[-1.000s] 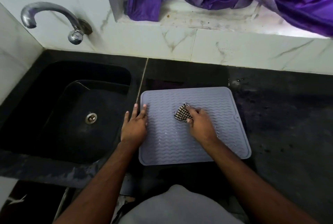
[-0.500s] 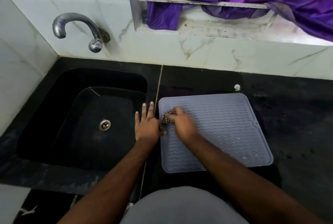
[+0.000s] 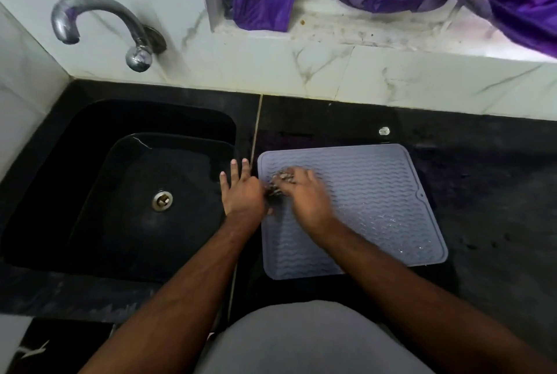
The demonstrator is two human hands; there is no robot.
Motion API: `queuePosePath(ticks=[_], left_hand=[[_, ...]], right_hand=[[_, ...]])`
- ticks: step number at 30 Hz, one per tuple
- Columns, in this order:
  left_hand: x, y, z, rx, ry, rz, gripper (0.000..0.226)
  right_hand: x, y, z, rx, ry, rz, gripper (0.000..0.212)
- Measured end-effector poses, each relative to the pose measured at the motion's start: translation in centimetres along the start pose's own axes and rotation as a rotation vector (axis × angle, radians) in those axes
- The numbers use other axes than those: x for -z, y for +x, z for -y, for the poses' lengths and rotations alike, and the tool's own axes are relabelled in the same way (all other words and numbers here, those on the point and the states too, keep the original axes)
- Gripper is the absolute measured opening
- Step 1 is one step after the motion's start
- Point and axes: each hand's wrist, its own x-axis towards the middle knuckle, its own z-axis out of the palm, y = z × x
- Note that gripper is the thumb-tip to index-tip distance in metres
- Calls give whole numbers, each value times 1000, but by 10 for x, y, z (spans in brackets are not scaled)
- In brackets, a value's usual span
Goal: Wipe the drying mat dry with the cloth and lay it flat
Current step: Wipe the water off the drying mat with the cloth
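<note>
The drying mat (image 3: 376, 202) lies flat on the black counter (image 3: 488, 199), its left edge just beside the seam that separates the counter from the sink (image 3: 120, 187), its far edge a little short of the tiled wall. Compared with a second ago, the right hand (image 3: 304, 196) has travelled from the middle of the mat to its far-left corner, and it is blurred with motion now. Its fingers are curled over the cloth (image 3: 278, 184), a small checked bundle that shows only in part (the pattern is smeared by the blur) and is pressed against the mat's ribbed surface.

The left hand (image 3: 241, 190) holds nothing; its fingers lie straight and slightly spread, flat on the counter strip at the mat's left edge, much as in the earlier frames, with its thumb side touching or nearly touching the cloth. Half a second ago the two hands were already close; they now meet at that edge.

Water droplets glint on the right half of the mat, toward its near-right corner. A small white fleck (image 3: 384, 131) sits on the counter just beyond the mat's far edge. The tap (image 3: 99, 21) curves out above the sink's far side.
</note>
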Motion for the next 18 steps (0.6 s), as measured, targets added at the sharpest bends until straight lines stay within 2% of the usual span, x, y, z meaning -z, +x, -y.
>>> queuePosePath(ticks=[3,6,8,11,13,15,17,18], left_hand=[[2,-1,-4,33,21,-7,48],[0,-1,-5,55,52,17,49],[-2,-1,-6,32,74,23,52],[0,-3,-6,-37,93,16,60],[0,-1,-4,-135,148,38,73],[3,3,-4,-212,186,82,87],[9,8,-4,-230,197,131,100],[12,10,-5,-230,211,150,102]], right_hand=[[-20,-5,7,73,-141,49,59],[-2,-11,-23,193,-329,30,55],[14,-18,-49,193,-401,35,58],[32,-22,-76,93,-459,69,60],[38,-15,-75,0,-409,71,51],[38,-2,-60,-72,-214,10,45],[29,11,-33,-85,-22,-71,55],[20,15,-19,-76,0,-68,59]])
